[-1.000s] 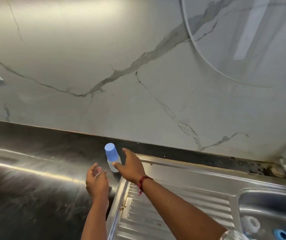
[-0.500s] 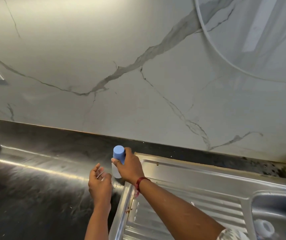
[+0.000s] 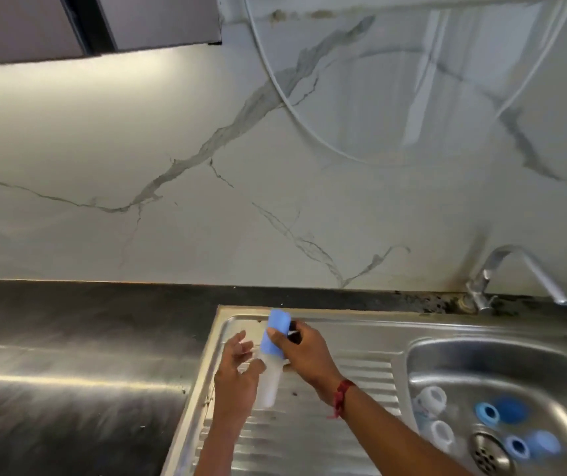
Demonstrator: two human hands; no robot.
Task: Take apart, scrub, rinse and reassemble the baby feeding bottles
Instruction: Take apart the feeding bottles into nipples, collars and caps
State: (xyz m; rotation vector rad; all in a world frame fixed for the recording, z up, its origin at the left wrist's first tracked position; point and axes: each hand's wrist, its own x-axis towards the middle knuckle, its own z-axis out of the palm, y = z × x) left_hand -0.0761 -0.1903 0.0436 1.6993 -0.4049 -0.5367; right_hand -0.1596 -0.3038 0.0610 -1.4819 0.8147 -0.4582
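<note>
A baby bottle [image 3: 271, 376] with a clear body and a light blue cap hangs over the steel drainboard [image 3: 309, 434]. My right hand [image 3: 304, 352] grips it round the blue cap. My left hand [image 3: 237, 372] is beside the clear body with fingers spread; whether it touches the bottle is unclear. In the sink basin [image 3: 502, 355] at the right lie two clear bottle bodies [image 3: 431, 412] and several blue rings and caps [image 3: 505, 412] around the drain [image 3: 488, 453].
A chrome tap [image 3: 522, 269] stands behind the basin. The dark countertop [image 3: 69, 372] stretches left of the drainboard. A marble wall rises behind, with a white hose [image 3: 296, 108] looping across it and a cabinet above at the top left.
My right hand closed round the blue cap and lifted the bottle off the counter, carrying it right over the drainboard. My left hand followed. The view swung right, showing the basin and tap.
</note>
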